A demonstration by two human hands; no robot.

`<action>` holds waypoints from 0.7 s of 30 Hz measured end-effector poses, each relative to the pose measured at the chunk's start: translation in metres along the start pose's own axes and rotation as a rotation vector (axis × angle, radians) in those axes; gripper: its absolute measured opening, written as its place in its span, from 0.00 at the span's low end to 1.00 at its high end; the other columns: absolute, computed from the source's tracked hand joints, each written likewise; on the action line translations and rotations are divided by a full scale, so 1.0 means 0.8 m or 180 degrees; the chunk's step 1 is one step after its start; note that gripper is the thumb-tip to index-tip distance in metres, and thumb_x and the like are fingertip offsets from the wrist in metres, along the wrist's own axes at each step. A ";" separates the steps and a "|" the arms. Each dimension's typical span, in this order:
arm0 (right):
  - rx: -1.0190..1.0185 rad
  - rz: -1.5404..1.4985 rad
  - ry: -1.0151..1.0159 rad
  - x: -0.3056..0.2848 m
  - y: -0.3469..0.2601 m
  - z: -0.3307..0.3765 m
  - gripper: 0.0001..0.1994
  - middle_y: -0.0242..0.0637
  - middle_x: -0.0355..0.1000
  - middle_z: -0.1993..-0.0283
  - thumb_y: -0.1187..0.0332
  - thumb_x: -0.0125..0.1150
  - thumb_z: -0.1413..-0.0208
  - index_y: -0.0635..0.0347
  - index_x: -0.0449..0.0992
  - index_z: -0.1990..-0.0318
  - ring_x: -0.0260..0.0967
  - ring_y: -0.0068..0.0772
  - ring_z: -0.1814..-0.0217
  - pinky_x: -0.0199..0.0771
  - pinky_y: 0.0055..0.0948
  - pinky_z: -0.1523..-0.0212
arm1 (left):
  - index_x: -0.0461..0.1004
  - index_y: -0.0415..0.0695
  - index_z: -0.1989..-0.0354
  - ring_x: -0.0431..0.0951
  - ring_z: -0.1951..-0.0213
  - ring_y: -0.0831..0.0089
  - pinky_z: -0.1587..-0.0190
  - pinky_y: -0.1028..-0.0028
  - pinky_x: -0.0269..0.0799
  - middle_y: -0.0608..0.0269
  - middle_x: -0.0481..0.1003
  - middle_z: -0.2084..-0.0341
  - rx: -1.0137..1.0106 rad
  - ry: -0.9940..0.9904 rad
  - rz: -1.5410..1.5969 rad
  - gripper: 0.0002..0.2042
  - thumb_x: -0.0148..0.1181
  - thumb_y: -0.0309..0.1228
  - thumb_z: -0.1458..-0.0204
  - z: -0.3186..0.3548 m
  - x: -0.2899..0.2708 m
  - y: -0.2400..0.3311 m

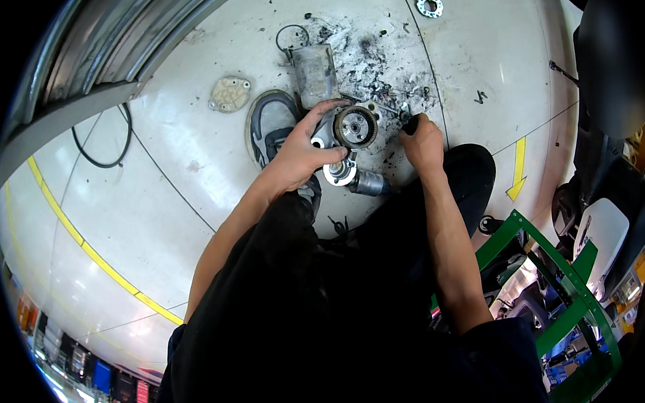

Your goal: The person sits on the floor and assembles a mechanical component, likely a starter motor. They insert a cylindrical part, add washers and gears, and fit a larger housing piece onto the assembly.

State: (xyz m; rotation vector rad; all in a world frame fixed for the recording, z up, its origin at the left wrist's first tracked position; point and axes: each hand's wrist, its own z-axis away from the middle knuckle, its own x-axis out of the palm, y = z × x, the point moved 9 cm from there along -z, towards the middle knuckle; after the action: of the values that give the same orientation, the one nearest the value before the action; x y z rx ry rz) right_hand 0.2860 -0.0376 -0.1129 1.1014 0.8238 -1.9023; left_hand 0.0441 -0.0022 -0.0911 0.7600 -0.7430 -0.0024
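A ridged grey metal panel (111,49) curves across the upper left; below it a yellow line (82,242) runs along the pale floor (186,149), and a black cable (130,137) bends in a loop; further right an oval metal plate (231,94) lies flat, near a dark grey shoe (273,114); a thin dark ring (292,37) rests by the upper end of a worn grey rectangular part (315,74); the left hand (303,151) has its grip clamped on a metal housing (355,126), thumb at the lower side and fingers at the upper; this housing, above the floor between the two hands, shows a round toothed opening facing up; a dark silvery cylinder (370,183) sits below it, toward the person; black debris (374,65) and pale smears spread over the floor beyond; just right of the housing, the right hand (425,144) has its grip closed around a dark-handled tool (409,124), whose working end is too small to tell; a round metal disc (429,6) with holes lies well apart, farther off; a yellow arrow (518,170) marks the floor near a green frame (571,292) at lower right.
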 end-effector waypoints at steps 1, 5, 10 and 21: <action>0.0032 -0.0180 -0.0076 -0.005 0.001 0.000 0.18 0.56 0.75 0.60 0.69 0.69 0.56 0.68 0.74 0.58 0.73 0.60 0.57 0.74 0.48 0.54 | 0.60 0.42 0.35 0.63 0.39 0.72 0.39 0.73 0.63 0.61 0.62 0.40 0.0033 -0.0041 -0.0078 0.36 0.58 0.10 0.58 -0.001 0.002 0.000; -0.0286 -0.1349 0.0125 -0.083 -0.055 0.025 0.18 0.48 0.78 0.60 0.68 0.68 0.51 0.68 0.76 0.54 0.78 0.43 0.59 0.75 0.34 0.54 | 0.61 0.42 0.35 0.62 0.38 0.70 0.38 0.72 0.61 0.60 0.63 0.39 0.0117 -0.0008 -0.0279 0.36 0.62 0.14 0.58 0.001 -0.008 -0.004; -0.0778 -0.1953 -0.0288 -0.119 -0.143 0.080 0.15 0.45 0.78 0.59 0.73 0.70 0.51 0.66 0.76 0.55 0.78 0.38 0.58 0.75 0.31 0.55 | 0.61 0.43 0.34 0.60 0.35 0.69 0.35 0.71 0.58 0.58 0.61 0.35 -0.0029 -0.0127 -0.0687 0.37 0.64 0.17 0.58 0.006 -0.003 0.000; -0.1486 -0.1471 -0.0064 -0.108 -0.179 0.091 0.11 0.44 0.78 0.60 0.75 0.69 0.54 0.61 0.81 0.60 0.75 0.47 0.57 0.74 0.38 0.53 | 0.64 0.45 0.36 0.60 0.35 0.70 0.34 0.71 0.56 0.61 0.62 0.36 -0.0062 -0.0293 -0.0696 0.36 0.64 0.18 0.59 0.005 0.003 0.001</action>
State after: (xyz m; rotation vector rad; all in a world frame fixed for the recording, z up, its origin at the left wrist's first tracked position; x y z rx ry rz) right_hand 0.1624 -0.0008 0.0164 0.6375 1.5193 -1.9263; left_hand 0.0436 -0.0047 -0.0873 0.8237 -0.7430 -0.2435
